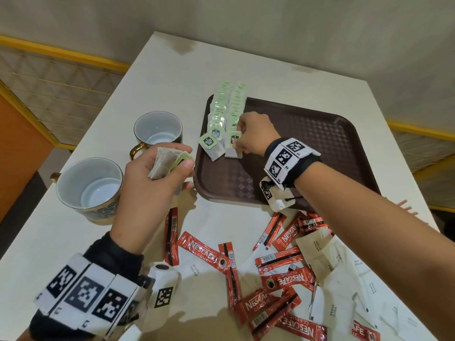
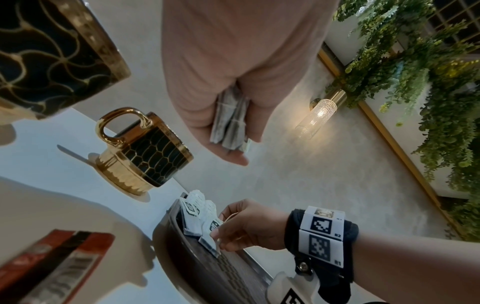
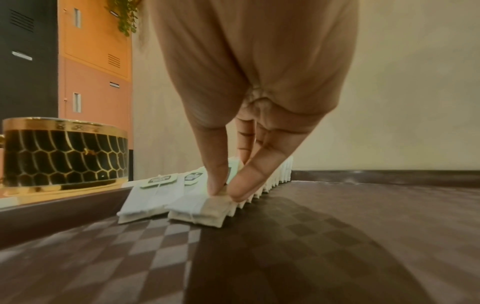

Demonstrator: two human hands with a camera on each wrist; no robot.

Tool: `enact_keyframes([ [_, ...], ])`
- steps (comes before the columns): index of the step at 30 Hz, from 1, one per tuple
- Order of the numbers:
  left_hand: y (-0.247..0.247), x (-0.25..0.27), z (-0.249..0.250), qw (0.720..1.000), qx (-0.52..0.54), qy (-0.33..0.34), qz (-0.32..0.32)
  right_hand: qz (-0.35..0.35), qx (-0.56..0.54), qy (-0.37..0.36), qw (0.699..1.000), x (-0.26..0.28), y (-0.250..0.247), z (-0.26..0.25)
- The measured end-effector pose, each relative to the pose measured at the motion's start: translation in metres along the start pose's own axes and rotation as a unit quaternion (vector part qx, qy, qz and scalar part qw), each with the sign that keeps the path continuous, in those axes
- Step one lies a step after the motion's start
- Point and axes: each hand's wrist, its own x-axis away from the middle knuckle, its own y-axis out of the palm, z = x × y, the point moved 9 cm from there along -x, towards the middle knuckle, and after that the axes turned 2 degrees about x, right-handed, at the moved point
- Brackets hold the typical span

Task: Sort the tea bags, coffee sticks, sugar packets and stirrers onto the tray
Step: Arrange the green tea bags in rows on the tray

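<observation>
A dark brown tray (image 1: pixel 307 148) lies on the white table. Two overlapping rows of tea bags (image 1: pixel 222 112) with green tags run along its left side. My right hand (image 1: pixel 248 136) pinches the nearest tea bag (image 3: pixel 207 207) of the right row between thumb and finger, the bag resting on the tray (image 3: pixel 337 236). My left hand (image 1: pixel 160 171) hovers left of the tray and grips a small bundle of tea bags (image 1: pixel 167 163) (image 2: pixel 230 125). Red coffee sticks (image 1: pixel 278 279) and white sugar packets (image 1: pixel 344 274) lie scattered on the table in front of the tray.
Two dark, gold-trimmed cups (image 1: pixel 91 188) (image 1: pixel 157 131) stand left of the tray. Red stirrers (image 1: pixel 406 207) peek out behind my right forearm at the table's right edge. A wall (image 1: pixel 246 20) rises behind the table.
</observation>
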Motion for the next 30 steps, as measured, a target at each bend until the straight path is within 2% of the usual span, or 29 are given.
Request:
enact_keyframes([
  [5, -0.002, 0.001, 0.001, 1.000, 0.002, -0.004, 0.005, 0.019, -0.008, -0.010, 1.000, -0.001, -0.003, 0.002],
  [8, -0.003, 0.003, 0.002, 1.000, 0.006, -0.004, 0.007, 0.041, 0.014, -0.056, 0.998, 0.001, -0.010, -0.008],
  [12, -0.004, 0.003, 0.002, 1.000, 0.000, -0.004, 0.009, -0.035, 0.110, -0.169, 0.979, 0.007, 0.014, -0.048],
  [15, -0.008, 0.003, 0.002, 1.000, -0.002, -0.003, 0.012, -0.067, 0.197, -0.207, 0.956, 0.008, 0.033, -0.064],
  [17, -0.011, 0.005, 0.002, 1.000, -0.005, -0.002, 0.015, -0.071, 0.213, -0.219, 0.950, 0.007, 0.038, -0.069],
  [22, -0.015, 0.008, 0.002, 1.000, -0.012, -0.002, 0.023, -0.048, 0.181, -0.237, 0.953, 0.008, 0.033, -0.074],
  [30, -0.007, 0.006, 0.004, 1.000, -0.012, -0.015, 0.004, -0.053, 0.043, -0.167, 0.984, 0.000, 0.020, -0.056],
])
